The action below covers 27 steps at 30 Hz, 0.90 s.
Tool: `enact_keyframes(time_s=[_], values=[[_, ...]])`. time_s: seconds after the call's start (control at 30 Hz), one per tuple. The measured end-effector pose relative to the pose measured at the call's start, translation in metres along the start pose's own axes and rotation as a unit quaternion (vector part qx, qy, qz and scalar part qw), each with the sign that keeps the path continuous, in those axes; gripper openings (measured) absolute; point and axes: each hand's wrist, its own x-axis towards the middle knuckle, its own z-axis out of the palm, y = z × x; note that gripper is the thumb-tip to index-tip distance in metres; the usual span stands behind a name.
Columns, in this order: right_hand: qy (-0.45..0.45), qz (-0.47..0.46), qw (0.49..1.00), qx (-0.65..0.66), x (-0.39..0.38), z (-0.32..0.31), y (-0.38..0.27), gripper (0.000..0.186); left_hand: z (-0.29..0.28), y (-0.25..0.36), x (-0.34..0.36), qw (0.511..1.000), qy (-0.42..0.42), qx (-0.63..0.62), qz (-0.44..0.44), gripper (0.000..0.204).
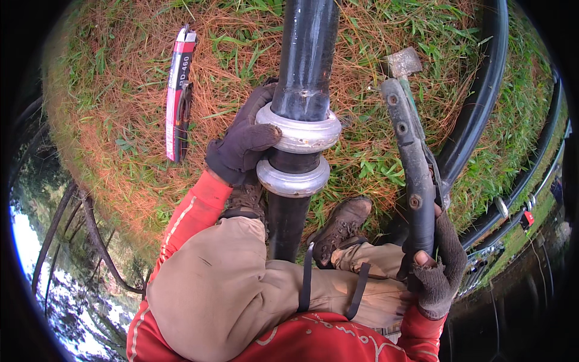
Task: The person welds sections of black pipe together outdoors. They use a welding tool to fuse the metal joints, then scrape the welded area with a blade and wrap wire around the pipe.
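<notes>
Left hand grip clasps the pipe collar; right hand grip clenches a tool over open grass.

The black pipe runs off the top edge, and the left hand hides its near-left side.

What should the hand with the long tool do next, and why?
Probably swing the long metal tool toward the two silver rings on the black pipe. The right hand holds it off to the side, while the left hand already grips the rings.
</notes>
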Motion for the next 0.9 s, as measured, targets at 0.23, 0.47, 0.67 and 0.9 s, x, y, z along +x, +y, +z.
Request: enact_keyframes(time_s=[0.23,0.47,0.67,0.9], values=[[0.109,0.024,0.992,0.067,0.015,-0.006,0.007,0.101,-0.005,-0.002,-0.003,1.000,0.019,0.011,0.001,0.131],[0.081,0.092,0.983,0.138,0.034,-0.006,-0.003,0.102,-0.013,-0.009,-0.002,0.998,0.024,0.061,0.003,0.136],[0.058,0.089,0.989,0.105,0.042,-0.011,0.002,0.102,-0.011,-0.010,-0.001,0.997,0.029,0.066,0.000,0.136],[0.077,0.058,0.992,0.084,0.043,-0.013,0.021,0.101,-0.010,-0.009,0.000,0.997,0.033,0.075,-0.001,0.136]])
